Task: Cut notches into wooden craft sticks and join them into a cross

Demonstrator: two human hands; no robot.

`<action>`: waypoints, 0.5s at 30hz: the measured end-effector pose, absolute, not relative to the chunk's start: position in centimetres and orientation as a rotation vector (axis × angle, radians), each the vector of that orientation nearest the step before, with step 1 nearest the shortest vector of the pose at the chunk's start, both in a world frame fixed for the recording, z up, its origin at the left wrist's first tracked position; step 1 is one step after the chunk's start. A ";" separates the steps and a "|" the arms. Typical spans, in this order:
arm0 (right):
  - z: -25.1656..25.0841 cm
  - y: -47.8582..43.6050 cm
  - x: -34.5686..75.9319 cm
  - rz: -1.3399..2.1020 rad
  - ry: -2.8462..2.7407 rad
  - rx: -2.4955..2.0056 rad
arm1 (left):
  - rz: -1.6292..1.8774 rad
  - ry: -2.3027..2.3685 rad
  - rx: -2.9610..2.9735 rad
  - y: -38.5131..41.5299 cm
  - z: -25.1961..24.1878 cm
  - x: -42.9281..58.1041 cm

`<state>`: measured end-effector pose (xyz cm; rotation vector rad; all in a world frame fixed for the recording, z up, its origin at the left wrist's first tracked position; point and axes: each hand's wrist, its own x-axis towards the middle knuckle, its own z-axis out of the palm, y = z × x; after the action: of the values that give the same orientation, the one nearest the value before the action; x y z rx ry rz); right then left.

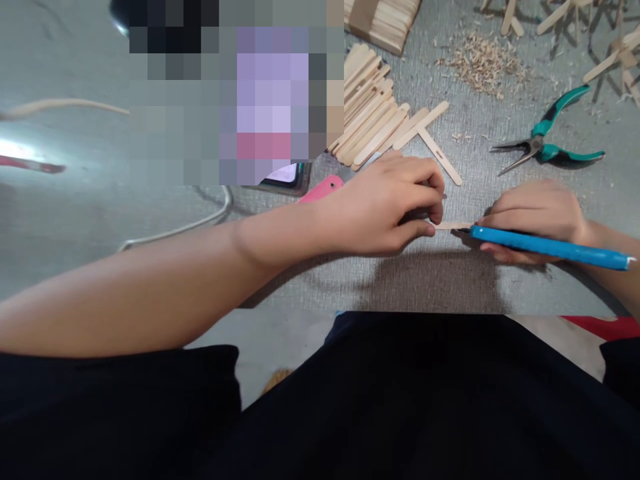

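Note:
My left hand (387, 203) is closed, its fingertips pinching one end of a thin wooden craft stick (451, 226) that lies flat on the grey mat. My right hand (535, 217) is curled around a blue-handled craft knife (550, 247), whose dark tip touches the stick's other end. The knife handle points off to the right, past my wrist.
A row of wooden sticks (367, 117) lies behind my left hand, with a stacked bundle (385, 20) farther back. Teal needle-nose pliers (547, 137) rest to the right, near a heap of wood shavings (483, 63). A pink object (323, 190) and a phone (287, 177) sit left of centre.

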<state>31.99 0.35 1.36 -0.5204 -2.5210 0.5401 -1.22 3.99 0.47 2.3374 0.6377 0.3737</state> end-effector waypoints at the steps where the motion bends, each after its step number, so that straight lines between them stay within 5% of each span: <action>1: 1.4 0.2 32.0 0.524 -2.533 -0.504 | 0.393 0.639 2.339 4.0 0.4 -1.1; 15: 2.1 -1.5 31.4 0.077 -2.736 -0.596 | 0.306 0.732 2.416 3.5 0.4 -0.7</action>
<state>31.44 -1.51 2.09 -0.5960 -2.7356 0.0767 -0.67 3.48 0.40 2.4161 0.7316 0.3057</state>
